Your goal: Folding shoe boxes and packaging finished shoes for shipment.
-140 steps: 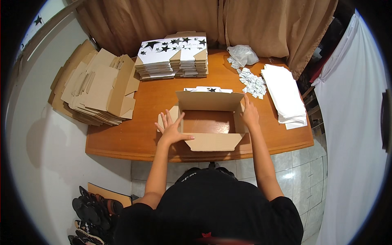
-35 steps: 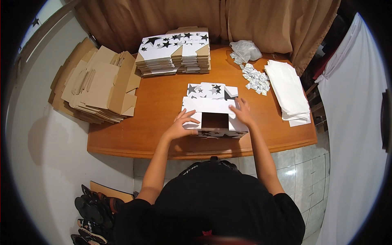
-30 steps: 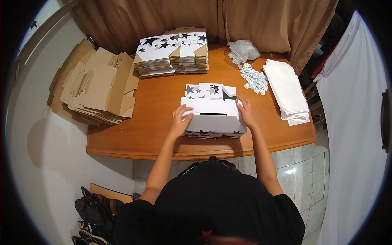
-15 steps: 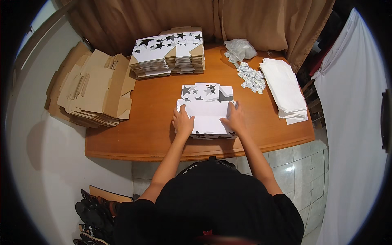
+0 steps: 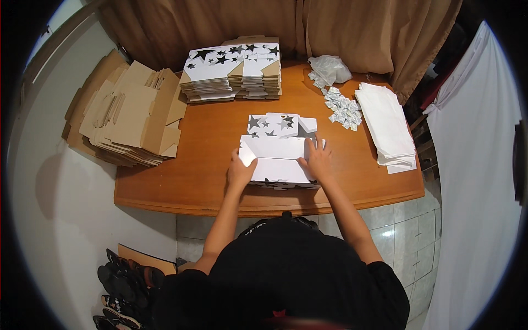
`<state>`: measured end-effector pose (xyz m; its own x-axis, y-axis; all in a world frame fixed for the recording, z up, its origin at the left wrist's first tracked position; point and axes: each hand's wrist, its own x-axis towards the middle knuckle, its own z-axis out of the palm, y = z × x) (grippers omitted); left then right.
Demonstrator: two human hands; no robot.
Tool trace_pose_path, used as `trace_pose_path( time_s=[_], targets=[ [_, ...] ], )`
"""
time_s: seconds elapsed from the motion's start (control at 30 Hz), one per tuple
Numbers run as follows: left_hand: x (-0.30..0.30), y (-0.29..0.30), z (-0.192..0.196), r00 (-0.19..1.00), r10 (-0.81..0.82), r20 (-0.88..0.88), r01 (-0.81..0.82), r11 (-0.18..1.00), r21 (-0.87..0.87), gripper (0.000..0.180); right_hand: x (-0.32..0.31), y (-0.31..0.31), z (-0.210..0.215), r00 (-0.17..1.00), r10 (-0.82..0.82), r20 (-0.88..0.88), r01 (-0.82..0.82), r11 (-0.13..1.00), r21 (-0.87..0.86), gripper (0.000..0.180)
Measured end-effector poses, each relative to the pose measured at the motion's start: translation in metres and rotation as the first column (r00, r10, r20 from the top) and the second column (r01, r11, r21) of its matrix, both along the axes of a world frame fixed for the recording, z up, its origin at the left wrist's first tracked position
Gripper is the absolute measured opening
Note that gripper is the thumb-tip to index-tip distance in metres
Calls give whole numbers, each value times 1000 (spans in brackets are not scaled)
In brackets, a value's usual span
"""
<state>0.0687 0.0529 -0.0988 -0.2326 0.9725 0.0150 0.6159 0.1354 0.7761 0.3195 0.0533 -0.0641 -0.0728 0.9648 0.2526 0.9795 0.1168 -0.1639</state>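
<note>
A white cardboard box [image 5: 279, 169] printed with black stars sits partly folded near the table's front edge. Its plain white inside faces up, and a starred flap [image 5: 273, 125] extends behind it. My left hand [image 5: 240, 172] holds the left side, thumb over the inner edge and fingers along the outside, partly hidden. At the right side, my right hand [image 5: 318, 161] grips the wall, with its fingertips at the far right corner and its thumb toward the inside.
On the wooden table [image 5: 203, 181], starred flat boxes [image 5: 212, 82] are stacked at the back. Brown cardboard pieces [image 5: 132, 113] lean at the left. Small white packets [image 5: 344, 109], a plastic bag [image 5: 330, 69] and white paper sheets [image 5: 385, 121] lie at the right.
My left hand has slid slightly lower and outward along the box's left side. My right fingers have shifted up around the far right corner. The view has tilted slightly.
</note>
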Motion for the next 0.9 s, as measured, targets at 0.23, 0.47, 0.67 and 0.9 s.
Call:
trace_pose_path(
  time_s=[0.23,0.47,0.67,0.9],
  targets=[
    [-29,-31,12,823,212,527,191,770,-609,83,15,10,-12,883,-181,-433,118,978,-170,78],
    [1,-40,50,540,257,802,68,936,-345,75,10,8,14,835,-157,-527,140,987,-74,77],
    [18,-5,71,634,-62,771,-256,924,284,65,24,33,-9,669,97,-737,46,984,171,67],
    [70,-9,125,996,-87,35,15,515,857,68,36,24,8,504,-1,-864,-235,962,-138,57]
  ],
)
